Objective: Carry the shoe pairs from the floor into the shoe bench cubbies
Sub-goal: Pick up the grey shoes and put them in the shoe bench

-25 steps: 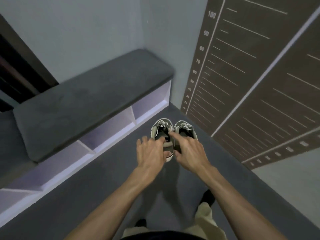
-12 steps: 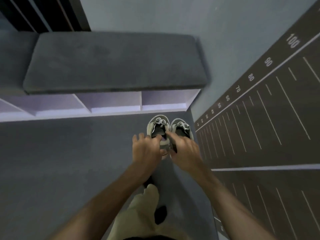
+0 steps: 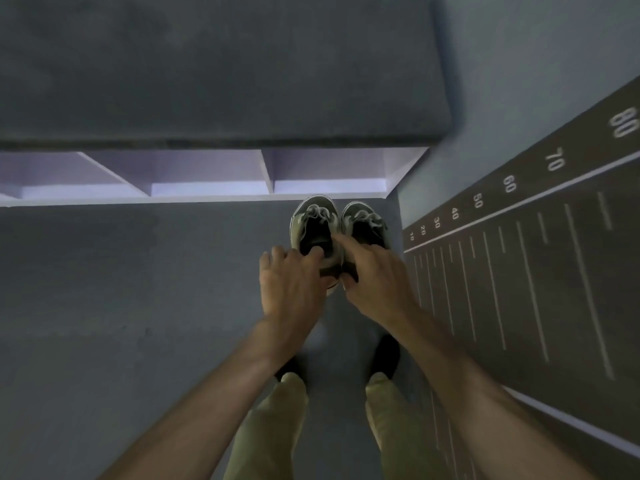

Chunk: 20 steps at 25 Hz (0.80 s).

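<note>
Grey-green shoes point(image 3: 337, 233) held side by side, toes toward the rightmost cubby point(image 3: 329, 168) of the shoe bench point(image 3: 221, 81). Left hand point(image 3: 289, 282) gripped the left shoe's heel; right hand point(image 3: 375, 278) gripped the right one, index finger between both. Carried above grey floor point(image 3: 121, 289), just before the opening.

Below me the plain grey floor point(image 3: 104, 306) runs up to a pale blue-grey painted wall point(image 3: 519, 64) in the far right corner. Against that wall, to my right, stands a dark brown panel printed with white ruler lines and numbers point(image 3: 554, 271); the readable numbers climb from 10 to 80. Lighting is dim and even, with a cool violet tint on the pale surfaces ahead of me.
</note>
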Each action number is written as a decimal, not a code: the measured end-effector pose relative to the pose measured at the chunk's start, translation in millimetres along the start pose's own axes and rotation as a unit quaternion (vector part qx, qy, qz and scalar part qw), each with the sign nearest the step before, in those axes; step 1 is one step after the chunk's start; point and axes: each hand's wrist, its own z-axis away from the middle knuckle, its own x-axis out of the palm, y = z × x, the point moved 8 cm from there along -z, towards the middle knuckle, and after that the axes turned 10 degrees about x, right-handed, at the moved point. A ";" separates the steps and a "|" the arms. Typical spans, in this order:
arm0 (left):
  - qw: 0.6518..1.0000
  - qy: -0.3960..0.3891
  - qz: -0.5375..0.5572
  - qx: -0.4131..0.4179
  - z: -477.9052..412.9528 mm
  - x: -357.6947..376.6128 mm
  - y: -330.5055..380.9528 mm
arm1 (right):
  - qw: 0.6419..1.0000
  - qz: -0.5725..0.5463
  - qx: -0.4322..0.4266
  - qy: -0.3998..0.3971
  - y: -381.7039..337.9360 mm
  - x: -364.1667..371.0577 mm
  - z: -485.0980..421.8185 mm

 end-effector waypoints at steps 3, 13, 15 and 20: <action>0.999 0.040 0.013 -0.008 -71.3 93.8 1.2 | 1.000 0.012 -0.020 0.009 65.3 76.3 -69.6; 0.988 0.145 0.039 -0.034 -315.3 347.1 -16.7 | 0.989 0.059 -0.075 0.110 232.3 277.0 -290.3; 0.986 0.159 0.036 -0.036 -345.6 367.9 -17.0 | 0.985 0.070 -0.081 0.137 247.4 289.6 -314.2; 0.982 0.187 0.020 -0.027 -400.8 402.1 -6.7 | 0.977 0.094 -0.091 0.168 283.9 313.5 -359.9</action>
